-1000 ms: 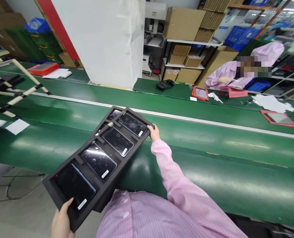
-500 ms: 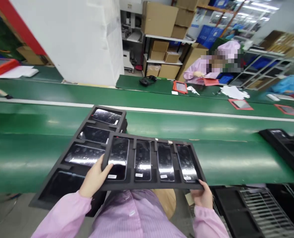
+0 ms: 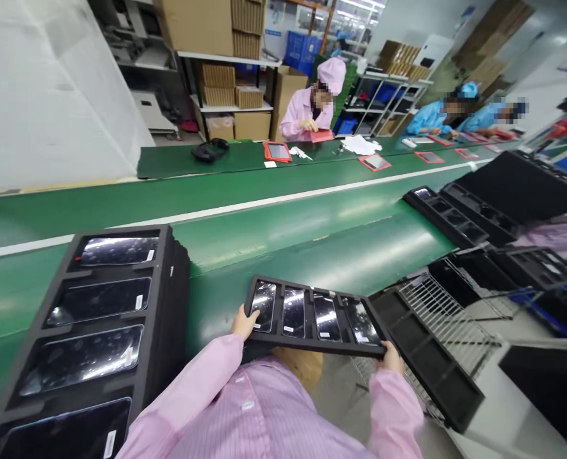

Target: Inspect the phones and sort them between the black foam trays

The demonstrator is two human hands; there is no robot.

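A black foam tray (image 3: 309, 314) with glossy dark screen panels, each in its own slot and bearing a small white label, is held level in front of my body. My left hand (image 3: 245, 322) is closed on its left end, thumb on the top edge. At the tray's right corner, my right hand (image 3: 391, 358) grips the rim. To the left rises a tall stack of similar black foam trays (image 3: 169, 306), whose top one carries more glossy panels. An empty-slotted black tray (image 3: 431, 357) lies on a wire rack past my right hand.
A green conveyor table (image 3: 322, 255) runs across in front of me. Farther right stand more black trays (image 3: 448, 217) and a wire rack (image 3: 443, 306). Across the table a person in pink (image 3: 307, 111) handles a red-framed item; people in blue sit beyond. A stool (image 3: 302, 368) is below.
My view has swung to the right. The held tray has come away from over the stack on the left and now sits nearer the wire rack, both hands still gripping it.
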